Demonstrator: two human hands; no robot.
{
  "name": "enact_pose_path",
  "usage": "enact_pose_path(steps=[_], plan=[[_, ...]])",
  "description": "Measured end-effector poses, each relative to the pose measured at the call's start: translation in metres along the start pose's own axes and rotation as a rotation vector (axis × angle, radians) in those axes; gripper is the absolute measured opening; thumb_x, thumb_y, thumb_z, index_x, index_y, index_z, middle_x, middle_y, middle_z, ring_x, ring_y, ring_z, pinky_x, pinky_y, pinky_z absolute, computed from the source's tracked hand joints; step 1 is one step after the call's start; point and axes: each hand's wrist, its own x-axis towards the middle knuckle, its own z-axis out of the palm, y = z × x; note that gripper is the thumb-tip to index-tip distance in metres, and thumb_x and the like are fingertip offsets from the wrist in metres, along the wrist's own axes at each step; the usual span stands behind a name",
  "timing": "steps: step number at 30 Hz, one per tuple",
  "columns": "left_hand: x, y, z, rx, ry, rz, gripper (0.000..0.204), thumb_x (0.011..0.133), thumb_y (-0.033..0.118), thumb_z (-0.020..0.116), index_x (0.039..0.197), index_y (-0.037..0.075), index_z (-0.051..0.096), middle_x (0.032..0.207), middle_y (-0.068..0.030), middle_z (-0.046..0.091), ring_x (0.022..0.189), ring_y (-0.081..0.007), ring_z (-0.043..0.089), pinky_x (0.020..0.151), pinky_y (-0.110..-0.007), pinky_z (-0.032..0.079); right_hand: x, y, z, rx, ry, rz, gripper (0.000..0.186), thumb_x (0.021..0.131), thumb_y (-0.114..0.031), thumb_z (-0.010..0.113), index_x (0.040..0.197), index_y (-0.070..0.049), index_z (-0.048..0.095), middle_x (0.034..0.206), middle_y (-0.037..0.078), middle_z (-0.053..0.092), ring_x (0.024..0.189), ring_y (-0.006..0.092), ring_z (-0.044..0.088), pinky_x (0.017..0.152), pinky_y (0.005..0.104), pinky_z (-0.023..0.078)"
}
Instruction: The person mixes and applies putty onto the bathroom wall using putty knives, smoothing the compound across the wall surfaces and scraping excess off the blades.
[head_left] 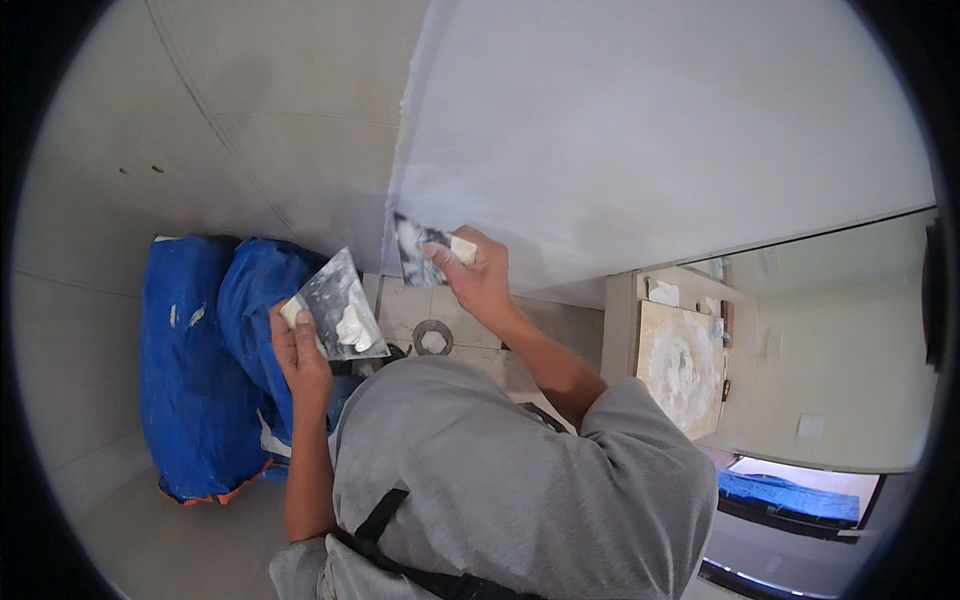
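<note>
My left hand is closed on the handle of a putty knife, its flat metal blade carrying a lump of white paste. My right hand grips a second putty knife by its pale handle; that blade, smeared white, is at the ragged white edge where the smooth white wall panel meets the greyer wall. I cannot tell whether the blade touches the wall.
Blue plastic-covered bundles stand at lower left. Below are a tiled floor and a round drain-like fitting. At right are a board smeared with white powder or paste on a cabinet, a glass-like panel and a dark-framed opening.
</note>
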Motion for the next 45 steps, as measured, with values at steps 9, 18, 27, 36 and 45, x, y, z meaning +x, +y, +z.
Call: enact_pose_path(steps=[9,18,27,36,45], plan=[[-0.018,-0.012,-0.011,-0.156,0.052,-0.158,0.017,0.107,0.017,0.049,0.115,0.004,0.056,0.101,-0.0002,0.058,0.091,-0.0071,0.053,0.083,-0.024,0.045,0.037,0.092,0.025,0.176,0.274,-0.021,0.017,0.090,-0.012,0.078,0.090,0.004,0.072,0.078,0.005,0.069,0.066,0.0092,0.058,0.060,0.0261,0.046],[-0.023,-0.001,-0.012,-0.193,0.041,-0.163,0.016,0.106,0.018,0.052,0.115,0.005,0.054,0.102,-0.0013,0.060,0.092,-0.0079,0.058,0.082,-0.025,0.048,0.081,0.115,0.042,0.127,0.459,-0.236,0.014,0.087,-0.007,0.077,0.096,0.004,0.075,0.090,0.015,0.075,0.081,0.0201,0.070,0.075,0.0303,0.054],[-0.025,0.002,-0.011,-0.236,0.043,-0.177,0.017,0.106,0.016,0.051,0.117,0.004,0.054,0.105,-0.0035,0.061,0.094,-0.0095,0.060,0.084,-0.026,0.051,0.090,0.111,0.053,0.088,0.594,-0.235,0.014,0.087,-0.010,0.079,0.093,0.002,0.075,0.087,0.014,0.075,0.078,0.0224,0.071,0.072,0.0318,0.054],[-0.027,0.013,-0.003,-0.217,-0.002,-0.163,0.017,0.106,0.017,0.051,0.118,0.004,0.054,0.105,-0.0032,0.061,0.093,-0.0090,0.060,0.085,-0.025,0.050,0.095,0.089,0.029,-0.197,0.671,-0.342,0.013,0.082,-0.013,0.081,0.086,-0.002,0.075,0.079,0.014,0.071,0.070,0.0304,0.068,0.062,0.0363,0.052],[-0.030,0.016,-0.004,-0.234,0.004,-0.155,0.017,0.106,0.018,0.052,0.117,0.005,0.054,0.102,-0.0018,0.061,0.091,-0.0081,0.058,0.083,-0.025,0.049,0.063,0.087,-0.031,-0.117,0.824,-0.206,0.014,0.081,-0.011,0.083,0.084,0.000,0.074,0.077,0.014,0.070,0.066,0.0250,0.066,0.064,0.0323,0.051]])
